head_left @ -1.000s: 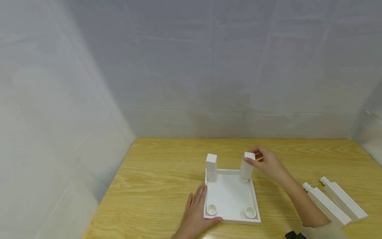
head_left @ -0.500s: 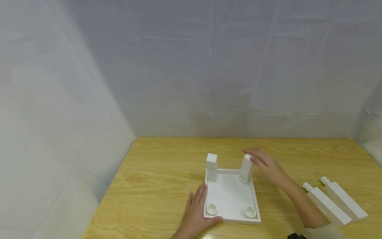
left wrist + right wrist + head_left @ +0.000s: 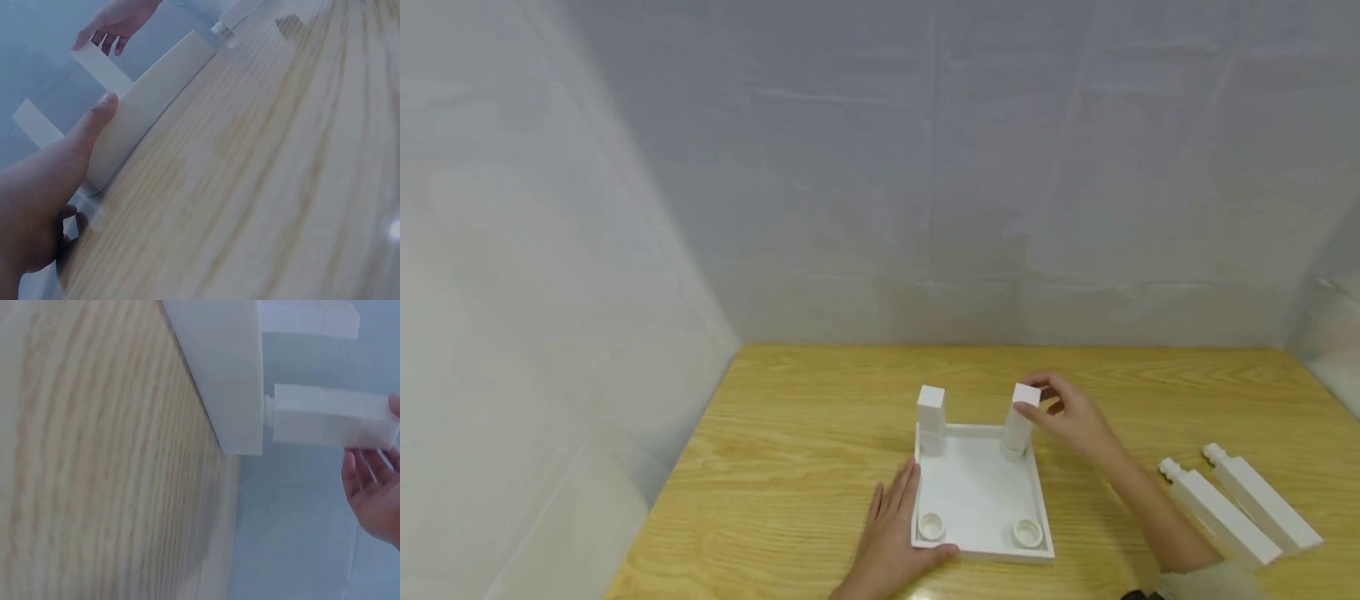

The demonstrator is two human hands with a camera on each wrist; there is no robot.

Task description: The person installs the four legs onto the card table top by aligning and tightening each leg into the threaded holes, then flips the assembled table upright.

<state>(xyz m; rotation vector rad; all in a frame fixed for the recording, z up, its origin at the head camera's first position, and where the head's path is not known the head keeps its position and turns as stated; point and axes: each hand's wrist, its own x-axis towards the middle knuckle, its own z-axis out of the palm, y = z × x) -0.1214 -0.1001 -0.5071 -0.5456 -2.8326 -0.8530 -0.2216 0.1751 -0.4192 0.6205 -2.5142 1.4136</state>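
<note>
A white square tabletop [image 3: 981,492] with a raised rim lies underside up, round sockets at its corners. My left hand [image 3: 889,533] rests against its near left corner, fingers straight along the left side, thumb against the front wall [image 3: 150,100]. At the far right corner stands a white table leg [image 3: 1019,421], slightly tilted. My right hand [image 3: 1071,417] pinches that leg near its top between thumb and fingers. In the right wrist view, a short stretch of narrow neck shows between the leg [image 3: 325,419] and the rim. Another leg [image 3: 932,412] stands upright at the far left corner.
Two more white legs, a nearer leg [image 3: 1221,512] and a farther leg [image 3: 1266,500], lie on the wooden table [image 3: 790,467] at the right, with knobbed threaded ends. Two sockets, a near left socket [image 3: 932,527] and a near right socket [image 3: 1027,533], are uncovered. White sheeting [image 3: 880,208] hangs behind.
My right fingers shifted round the top of the far right leg, then came back to a pinch. The leg turned and its lean changed slightly. My left hand stayed in place.
</note>
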